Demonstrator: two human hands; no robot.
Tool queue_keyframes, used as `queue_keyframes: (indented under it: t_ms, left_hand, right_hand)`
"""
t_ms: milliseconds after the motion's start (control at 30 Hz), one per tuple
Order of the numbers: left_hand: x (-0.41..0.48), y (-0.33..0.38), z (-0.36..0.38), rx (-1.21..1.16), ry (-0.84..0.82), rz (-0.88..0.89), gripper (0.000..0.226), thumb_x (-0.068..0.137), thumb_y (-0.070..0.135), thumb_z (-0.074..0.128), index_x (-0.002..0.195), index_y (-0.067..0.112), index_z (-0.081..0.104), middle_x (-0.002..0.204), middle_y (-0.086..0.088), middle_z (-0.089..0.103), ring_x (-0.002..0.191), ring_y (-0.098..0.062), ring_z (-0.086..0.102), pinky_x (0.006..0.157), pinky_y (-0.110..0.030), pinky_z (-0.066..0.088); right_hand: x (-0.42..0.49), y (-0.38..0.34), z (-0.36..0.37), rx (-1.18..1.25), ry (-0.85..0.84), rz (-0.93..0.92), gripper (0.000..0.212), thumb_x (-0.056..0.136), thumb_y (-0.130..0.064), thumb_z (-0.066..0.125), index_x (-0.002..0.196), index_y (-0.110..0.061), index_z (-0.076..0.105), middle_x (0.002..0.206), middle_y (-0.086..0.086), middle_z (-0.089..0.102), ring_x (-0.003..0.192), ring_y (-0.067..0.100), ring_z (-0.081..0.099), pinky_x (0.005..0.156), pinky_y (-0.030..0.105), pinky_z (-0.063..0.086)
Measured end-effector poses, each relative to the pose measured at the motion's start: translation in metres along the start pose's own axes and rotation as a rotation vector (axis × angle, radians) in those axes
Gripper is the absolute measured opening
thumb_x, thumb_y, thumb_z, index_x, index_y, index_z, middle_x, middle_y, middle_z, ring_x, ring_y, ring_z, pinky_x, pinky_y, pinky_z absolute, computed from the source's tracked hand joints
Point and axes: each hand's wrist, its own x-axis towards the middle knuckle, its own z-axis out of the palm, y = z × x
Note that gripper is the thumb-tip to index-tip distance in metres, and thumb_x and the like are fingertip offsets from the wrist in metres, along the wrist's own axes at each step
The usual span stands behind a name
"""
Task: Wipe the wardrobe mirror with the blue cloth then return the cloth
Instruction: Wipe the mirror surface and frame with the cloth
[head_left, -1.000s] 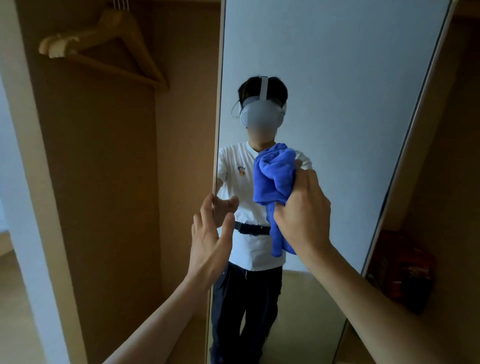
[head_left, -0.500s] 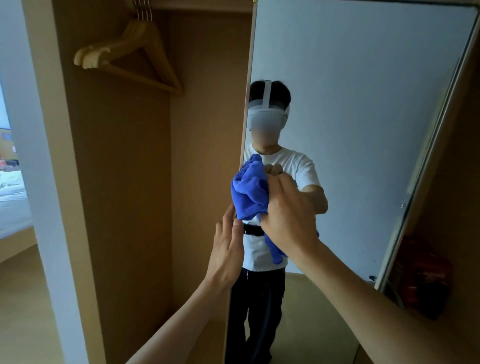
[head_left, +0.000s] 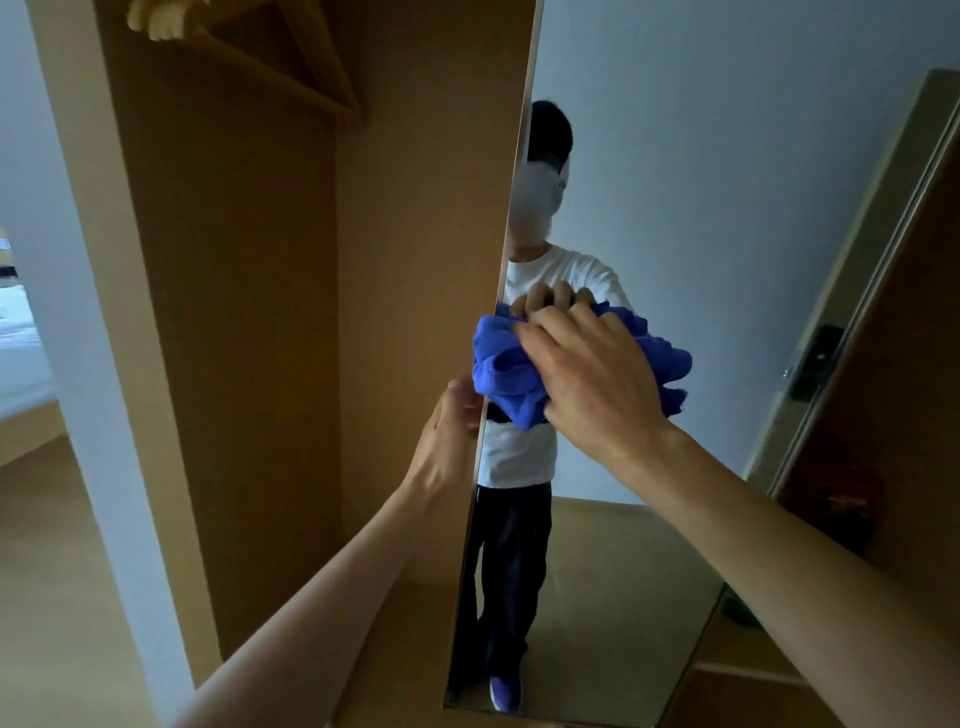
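Right hand (head_left: 587, 374) clamps one blue cloth (head_left: 498, 364) on one mirror (head_left: 727, 208); left hand (head_left: 447, 441) clasps edge.

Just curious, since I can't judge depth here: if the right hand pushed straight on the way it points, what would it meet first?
The right hand grips the cloth, so it would meet that first. Directly behind the cloth is the mirror, which the cloth seems to be touching, so nothing else lies ahead.
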Motion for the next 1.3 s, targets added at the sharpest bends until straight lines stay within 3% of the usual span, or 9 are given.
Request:
queue_keyframes:
  t_ms: [133,200,433,733,800,933,1067,1200,1300]
  left_hand:
    - [-0.002,-0.007,0.001,-0.048,0.009,-0.012,0.052,0.091,0.058,0.023,0.112,0.032,0.063,0.122,-0.005,0.069,0.115,-0.02,0.065,0.102,-0.042,0.052]
    - [-0.001,-0.01,0.0,-0.082,0.024,-0.033,0.053,0.102,0.048,0.023,0.116,0.019,0.066,0.119,-0.012,0.071,0.115,-0.027,0.065,0.102,-0.043,0.052]
    - [0.002,-0.019,-0.002,-0.12,0.018,-0.089,0.043,0.11,0.037,0.027,0.125,0.022,0.064,0.122,-0.008,0.069,0.115,-0.022,0.066,0.106,-0.048,0.05]
    - [-0.009,-0.039,-0.007,0.005,-0.06,-0.021,0.048,0.109,0.053,0.015,0.116,0.042,0.061,0.111,0.01,0.072,0.101,0.001,0.068,0.082,-0.015,0.052]
    - [-0.01,-0.04,-0.009,0.036,-0.072,-0.025,0.05,0.106,0.059,0.013,0.118,0.045,0.059,0.109,0.013,0.072,0.099,0.004,0.068,0.077,-0.012,0.05]
    - [-0.013,-0.044,-0.009,0.049,-0.07,-0.049,0.052,0.102,0.066,0.013,0.122,0.049,0.057,0.117,0.008,0.069,0.103,-0.002,0.067,0.085,-0.022,0.049]
    - [-0.019,-0.046,-0.008,0.059,-0.058,-0.064,0.05,0.103,0.066,0.015,0.114,0.046,0.06,0.109,0.013,0.072,0.1,0.001,0.068,0.081,-0.017,0.052]
    - [-0.021,-0.047,-0.005,0.059,-0.046,-0.031,0.057,0.097,0.069,0.017,0.118,0.037,0.059,0.124,0.003,0.065,0.117,-0.016,0.062,0.106,-0.045,0.047]
    - [-0.023,-0.048,-0.002,0.061,-0.037,-0.028,0.055,0.098,0.068,0.019,0.12,0.036,0.059,0.126,0.002,0.064,0.119,-0.018,0.06,0.109,-0.05,0.045]
  right_hand:
    - [-0.016,-0.015,0.014,0.018,-0.039,0.003,0.026,0.081,-0.01,0.054,0.105,-0.016,0.058,0.097,0.002,0.06,0.087,0.026,0.053,0.071,0.04,0.038]
    - [-0.033,-0.026,0.024,0.056,-0.067,-0.009,0.026,0.081,-0.011,0.056,0.107,-0.016,0.058,0.099,0.001,0.06,0.088,0.025,0.052,0.072,0.039,0.038]
    - [-0.064,-0.049,0.044,0.091,-0.167,0.011,0.032,0.079,-0.016,0.067,0.11,-0.016,0.062,0.1,0.001,0.061,0.086,0.023,0.053,0.071,0.037,0.04]
    - [-0.034,-0.021,0.013,0.125,-0.057,0.017,0.027,0.081,-0.022,0.04,0.098,-0.015,0.061,0.091,0.002,0.061,0.08,0.026,0.053,0.069,0.04,0.039]
    - [-0.022,-0.009,0.004,0.077,-0.001,0.04,0.027,0.085,-0.019,0.043,0.102,-0.013,0.062,0.092,0.004,0.063,0.081,0.029,0.055,0.069,0.043,0.04]
    - [-0.008,0.008,-0.002,0.029,0.05,0.071,0.022,0.087,-0.012,0.057,0.108,-0.014,0.064,0.095,0.003,0.065,0.085,0.029,0.057,0.071,0.042,0.042]
    - [-0.018,0.003,0.007,0.024,0.092,0.036,0.019,0.088,-0.011,0.053,0.103,-0.011,0.064,0.092,0.005,0.064,0.081,0.028,0.056,0.071,0.044,0.045]
    - [-0.042,-0.006,0.025,0.072,0.059,0.032,0.019,0.087,-0.014,0.058,0.105,-0.013,0.065,0.095,0.003,0.065,0.082,0.025,0.056,0.072,0.042,0.044]
    - [-0.068,-0.017,0.043,0.113,-0.007,0.022,0.024,0.085,-0.014,0.06,0.108,-0.014,0.063,0.099,0.002,0.064,0.084,0.025,0.055,0.072,0.041,0.043]
